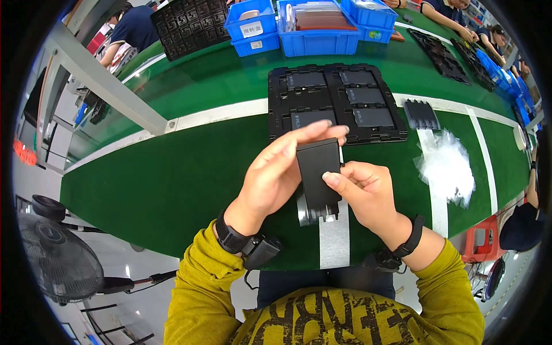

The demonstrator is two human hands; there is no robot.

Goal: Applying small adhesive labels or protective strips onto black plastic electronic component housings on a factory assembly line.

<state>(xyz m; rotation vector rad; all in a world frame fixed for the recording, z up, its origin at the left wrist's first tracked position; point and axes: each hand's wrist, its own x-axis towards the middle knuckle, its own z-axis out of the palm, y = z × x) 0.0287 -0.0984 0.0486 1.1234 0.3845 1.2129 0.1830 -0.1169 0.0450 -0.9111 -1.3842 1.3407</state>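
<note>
A flat, black, rectangular battery-like pack (315, 178) is held upright in front of me, above the green table. My left hand (263, 181) cradles its left side, fingers reaching behind its top edge. My right hand (371, 192) grips the right edge, thumb pressed on the front face. Clear film (305, 211) shows at the pack's lower left. Just beyond my hands lies a black compartment tray (280, 106) holding several dark rectangular pieces. To its right rest a small group of black flat pieces (421, 114) and a loose pile of clear film sheets (451, 169).
Blue bins (319, 43) stand at the back, beside a propped black tray (190, 29). A grey metal post (109, 80) rises at the left. People (135, 29) work across the table. A fan (54, 259) is lower left; a red stool (483, 238) is right.
</note>
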